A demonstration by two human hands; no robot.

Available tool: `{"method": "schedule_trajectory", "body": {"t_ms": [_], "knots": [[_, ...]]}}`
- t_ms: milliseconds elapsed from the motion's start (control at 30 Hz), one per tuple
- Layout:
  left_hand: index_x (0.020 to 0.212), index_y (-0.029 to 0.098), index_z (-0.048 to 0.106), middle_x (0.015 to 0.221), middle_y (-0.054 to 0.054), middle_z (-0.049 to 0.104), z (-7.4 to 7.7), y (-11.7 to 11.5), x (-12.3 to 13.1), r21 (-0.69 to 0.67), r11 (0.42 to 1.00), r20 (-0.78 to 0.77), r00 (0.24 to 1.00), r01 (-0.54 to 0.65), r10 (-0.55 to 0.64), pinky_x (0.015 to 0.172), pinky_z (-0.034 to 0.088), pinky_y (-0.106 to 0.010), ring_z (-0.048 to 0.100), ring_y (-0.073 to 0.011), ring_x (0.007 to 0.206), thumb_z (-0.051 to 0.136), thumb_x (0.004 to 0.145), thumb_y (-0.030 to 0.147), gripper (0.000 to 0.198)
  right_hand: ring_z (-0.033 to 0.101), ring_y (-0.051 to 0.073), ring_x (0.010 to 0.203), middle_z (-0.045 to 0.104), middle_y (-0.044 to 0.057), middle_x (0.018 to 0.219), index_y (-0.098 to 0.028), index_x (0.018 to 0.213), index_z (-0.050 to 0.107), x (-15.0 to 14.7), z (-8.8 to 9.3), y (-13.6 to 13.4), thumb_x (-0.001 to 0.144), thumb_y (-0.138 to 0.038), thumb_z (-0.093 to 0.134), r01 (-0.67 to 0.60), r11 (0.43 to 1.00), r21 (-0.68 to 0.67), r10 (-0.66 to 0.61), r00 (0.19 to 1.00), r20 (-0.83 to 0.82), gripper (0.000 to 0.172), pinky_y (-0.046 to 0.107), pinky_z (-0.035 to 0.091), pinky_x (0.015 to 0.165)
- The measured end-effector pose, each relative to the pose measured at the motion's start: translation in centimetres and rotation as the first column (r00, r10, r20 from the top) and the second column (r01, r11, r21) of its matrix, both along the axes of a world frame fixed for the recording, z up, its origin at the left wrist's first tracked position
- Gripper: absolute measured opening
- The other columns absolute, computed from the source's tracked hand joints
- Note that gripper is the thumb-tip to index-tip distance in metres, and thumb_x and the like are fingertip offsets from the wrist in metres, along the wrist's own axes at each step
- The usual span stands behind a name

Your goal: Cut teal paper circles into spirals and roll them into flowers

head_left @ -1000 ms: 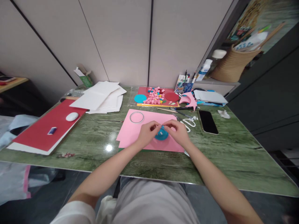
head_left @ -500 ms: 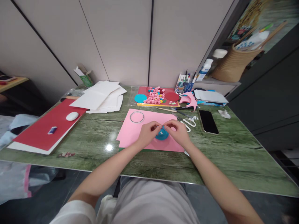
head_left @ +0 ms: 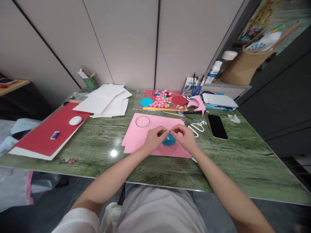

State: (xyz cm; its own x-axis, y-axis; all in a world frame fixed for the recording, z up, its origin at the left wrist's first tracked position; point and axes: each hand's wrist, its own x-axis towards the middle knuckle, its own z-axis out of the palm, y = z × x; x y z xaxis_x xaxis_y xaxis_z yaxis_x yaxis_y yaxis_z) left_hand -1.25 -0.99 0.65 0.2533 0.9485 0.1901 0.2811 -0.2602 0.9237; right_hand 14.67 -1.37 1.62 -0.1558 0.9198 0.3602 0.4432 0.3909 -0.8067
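My left hand (head_left: 156,138) and my right hand (head_left: 183,137) meet fingertip to fingertip over the pink paper (head_left: 134,139). Both are closed in a pinch at the far edge of a blue round piece (head_left: 169,140), which looks like paper and bears a small white patch. The fingers hide part of it. To the left on the pink sheet lies a thin ring (head_left: 142,122). White-handled scissors (head_left: 198,127) rest just past my right hand, their blades partly covered.
Behind stand pink paper balls (head_left: 161,100), a blue disc (head_left: 146,102) and a red disc (head_left: 179,100). A phone (head_left: 217,126) lies to the right. White sheets (head_left: 102,97) and red paper (head_left: 46,132) with a white oval object (head_left: 75,120) occupy the left.
My fingertips shift very slightly at the blue round piece's far edge. Otherwise the hands and table things stay as they were.
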Motion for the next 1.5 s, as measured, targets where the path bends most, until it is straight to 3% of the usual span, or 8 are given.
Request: {"method": "schedule_trajectory", "body": {"t_ms": [433, 1500], "knots": [[0.082, 0.017, 0.058, 0.072, -0.001, 0.061, -0.01, -0.06, 0.02, 0.017, 1.0, 0.078, 0.997, 0.0, -0.001, 0.061, 0.043, -0.023, 0.057, -0.0116, 0.065, 0.051, 0.077, 0.033, 0.018, 0.054, 0.013, 0.062, 0.059, 0.0, 0.067, -0.018, 0.07, 0.057, 0.01, 0.17, 0.05, 0.073, -0.018, 0.055, 0.011, 1.0, -0.004, -0.011, 1.0, -0.001, 0.003, 0.025, 0.045, 0.061], [0.08, 0.016, 0.06, 0.07, -0.001, 0.062, 0.29, -0.09, 0.09, -0.007, 1.0, 0.106, 0.994, 0.027, -0.026, 0.06, 0.044, -0.022, 0.057, -0.0113, 0.062, 0.052, 0.077, 0.033, 0.019, 0.053, 0.013, 0.063, 0.056, 0.0, 0.067, -0.018, 0.071, 0.054, 0.31, 0.17, 0.14, 0.073, -0.017, 0.056, -0.042, 0.998, -0.041, 0.042, 0.999, 0.001, 0.003, 0.026, 0.042, 0.062]]}}
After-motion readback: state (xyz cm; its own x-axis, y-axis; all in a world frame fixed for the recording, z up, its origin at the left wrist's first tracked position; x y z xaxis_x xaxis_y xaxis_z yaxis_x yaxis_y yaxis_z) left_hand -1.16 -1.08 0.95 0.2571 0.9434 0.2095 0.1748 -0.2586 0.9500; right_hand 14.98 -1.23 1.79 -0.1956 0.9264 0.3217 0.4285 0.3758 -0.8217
